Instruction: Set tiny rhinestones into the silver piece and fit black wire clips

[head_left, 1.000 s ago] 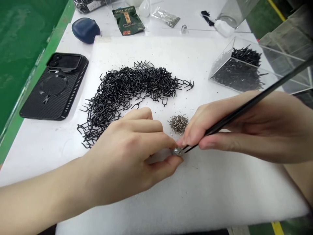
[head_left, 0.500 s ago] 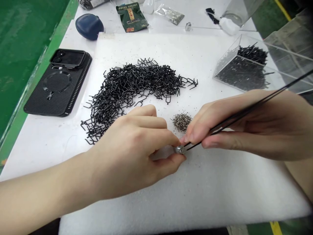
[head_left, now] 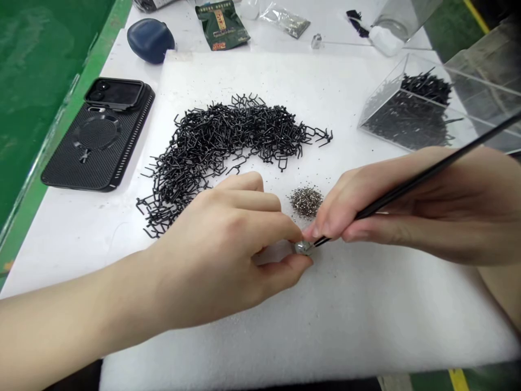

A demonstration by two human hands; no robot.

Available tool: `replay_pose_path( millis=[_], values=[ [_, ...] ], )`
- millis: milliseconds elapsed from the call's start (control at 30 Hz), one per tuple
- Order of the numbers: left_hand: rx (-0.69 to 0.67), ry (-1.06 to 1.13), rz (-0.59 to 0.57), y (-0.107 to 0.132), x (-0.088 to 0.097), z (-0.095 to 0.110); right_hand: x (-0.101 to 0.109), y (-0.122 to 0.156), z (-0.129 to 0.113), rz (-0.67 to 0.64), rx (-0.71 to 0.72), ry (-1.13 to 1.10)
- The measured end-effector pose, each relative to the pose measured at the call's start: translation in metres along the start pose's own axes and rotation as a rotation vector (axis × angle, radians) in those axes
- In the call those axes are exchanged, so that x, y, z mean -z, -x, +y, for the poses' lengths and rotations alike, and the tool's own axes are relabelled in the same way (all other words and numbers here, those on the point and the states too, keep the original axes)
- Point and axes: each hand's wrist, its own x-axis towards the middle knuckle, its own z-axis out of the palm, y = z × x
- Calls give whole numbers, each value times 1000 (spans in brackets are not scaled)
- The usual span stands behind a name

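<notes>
Between thumb and index finger, my left hand (head_left: pixel 228 244) pinches a small shiny silvery piece (head_left: pixel 302 248) just above the white foam sheet (head_left: pixel 260 336). Black tweezers (head_left: pixel 407 187) lie in my right hand (head_left: pixel 415 212), their tips meeting at the right side of that piece. Whether the tips grip a part of it I cannot tell. Beyond the fingers sits a little heap of tiny metallic bits (head_left: pixel 306 202). A curved pile of thin bent black pieces (head_left: pixel 236 133) spreads behind my left hand.
A phone in a black case (head_left: pixel 97 136) lies at the left. Behind it is a dark blue rounded object (head_left: pixel 150 41). At the back are a green packet (head_left: pixel 222 24) and a clear bag (head_left: pixel 287 20). A transparent box (head_left: pixel 407 114) holding black pieces stands at the right.
The tweezers' arms have come together, and their tips have closed at the silvery piece. Both hands stay almost in place; the whole view has shifted slightly.
</notes>
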Motion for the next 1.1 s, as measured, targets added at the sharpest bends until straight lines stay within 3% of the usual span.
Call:
replay_pose_path(
  millis=[433,467,600,1000,1100],
  values=[
    [9,22,27,1,-5,-4,-3,-2,0,19,-6,-13],
    [-27,38,88,2,-4,-3,-3,-2,-1,28,-5,-11],
    [4,6,7,1,-1,-1,-2,-1,0,15,21,5],
    [0,16,5,-1,-5,-4,-1,0,0,13,28,33],
    [2,-6,-12,-1,-4,-3,-1,3,-2,67,9,55]
  ],
)
